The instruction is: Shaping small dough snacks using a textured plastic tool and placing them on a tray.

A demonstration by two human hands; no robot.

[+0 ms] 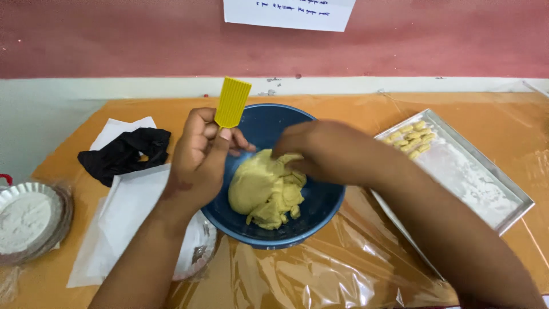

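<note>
Soft, even light filled the frame. Glare streaked the clear plastic sheet (297,274) at lower centre. Shadows were faint. The right hand (320,151) looked slightly motion-blurred; edges stayed undistorted.

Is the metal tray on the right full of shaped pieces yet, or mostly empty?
Mostly empty. The tray holds a small cluster of dough pieces at its far corner; elsewhere only white flour dusting shows.

— What's behind the work on my feed?
— A dull red wall (114,40), scuffed, with a pale band (86,88) along its foot and a white sheet of paper (289,12) stuck at the top.
— And the furniture?
— I see one desk (492,117), orange-topped, under crinkled clear plastic (297,274). Light is even and soft.
</note>
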